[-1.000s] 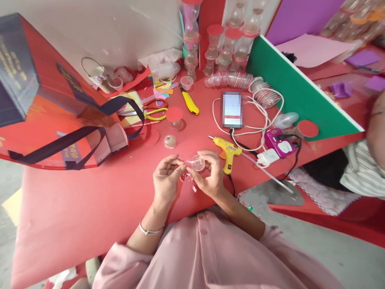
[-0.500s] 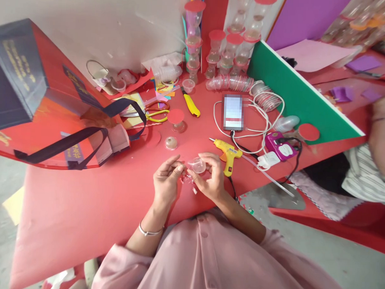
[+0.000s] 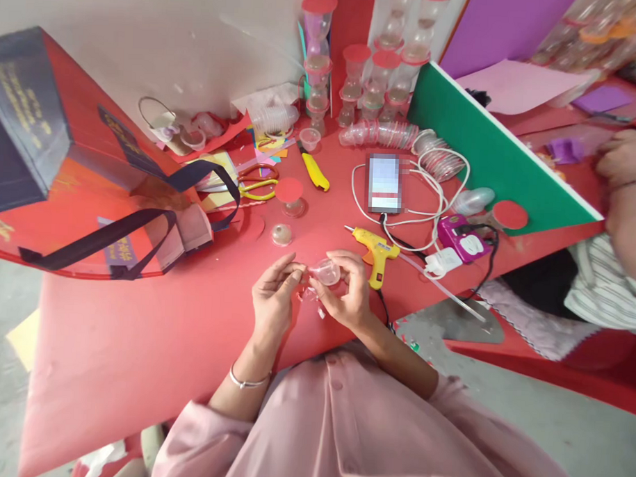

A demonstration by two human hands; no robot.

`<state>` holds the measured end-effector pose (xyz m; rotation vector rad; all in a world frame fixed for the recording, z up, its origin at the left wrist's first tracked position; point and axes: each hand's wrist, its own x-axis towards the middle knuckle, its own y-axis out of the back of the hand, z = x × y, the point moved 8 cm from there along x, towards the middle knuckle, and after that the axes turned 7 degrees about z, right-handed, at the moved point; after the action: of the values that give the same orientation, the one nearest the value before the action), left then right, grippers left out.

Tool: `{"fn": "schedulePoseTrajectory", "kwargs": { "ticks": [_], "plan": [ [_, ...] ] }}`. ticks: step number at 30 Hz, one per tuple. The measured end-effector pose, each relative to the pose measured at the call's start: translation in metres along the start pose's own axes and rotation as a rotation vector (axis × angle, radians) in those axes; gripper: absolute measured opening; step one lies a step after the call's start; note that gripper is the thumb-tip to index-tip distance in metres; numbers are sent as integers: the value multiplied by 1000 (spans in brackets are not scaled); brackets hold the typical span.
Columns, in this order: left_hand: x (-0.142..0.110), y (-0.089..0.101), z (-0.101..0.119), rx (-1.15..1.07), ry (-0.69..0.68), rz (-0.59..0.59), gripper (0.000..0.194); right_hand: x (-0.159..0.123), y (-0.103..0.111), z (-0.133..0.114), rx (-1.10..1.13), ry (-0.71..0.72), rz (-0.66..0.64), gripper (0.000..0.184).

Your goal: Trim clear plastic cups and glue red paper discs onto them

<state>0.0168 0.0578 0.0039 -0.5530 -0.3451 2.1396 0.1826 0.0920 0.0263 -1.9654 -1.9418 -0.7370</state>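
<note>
Between the thumb and fingers of my right hand (image 3: pixel 350 292) is a small clear plastic cup (image 3: pixel 328 272), tipped on its side with its narrow end toward the left. My left hand (image 3: pixel 274 292) is closed in a pinch at that narrow end; what its fingertips hold is too small to make out. Red and clear plastic scraps (image 3: pixel 310 294) lie on the table below the cup. Just beyond my hands sits a clear dome-like piece (image 3: pixel 281 234) with brownish contents. Behind it stands a small hourglass-like piece with a red disc (image 3: pixel 289 190) on top.
Right of my hands lies a yellow glue gun (image 3: pixel 374 254), near a phone (image 3: pixel 384 184), cables and a purple power strip (image 3: pixel 462 240). A yellow cutter (image 3: pixel 315 170) and scissors (image 3: pixel 260 188) lie further back. A large red bag (image 3: pixel 89 216) stands left; a green board (image 3: pixel 488 147) divides off a co-worker's arm (image 3: pixel 629 207).
My hands stay almost in place, still at the cup. On the right, the co-worker's hand has come into view on the far table.
</note>
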Motion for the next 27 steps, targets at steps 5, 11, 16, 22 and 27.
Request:
{"fn": "schedulePoseTrajectory", "kwargs": {
  "ticks": [5,11,16,22,27],
  "plan": [
    [0,-2,4,32,-39,-3,35,-1,-1,-3,14,13,-13,55],
    [0,2,1,69,-68,-6,35,1,0,-7,-8,31,-15,45],
    [-2,8,6,194,-165,26,46,10,1,-19,-4,-20,-53,14],
    [-9,6,20,336,-338,35,64,22,-4,-26,-20,-156,-96,26],
    [-21,2,35,491,-620,45,64,26,-18,-45,-225,-29,-231,16]
  ]
}}
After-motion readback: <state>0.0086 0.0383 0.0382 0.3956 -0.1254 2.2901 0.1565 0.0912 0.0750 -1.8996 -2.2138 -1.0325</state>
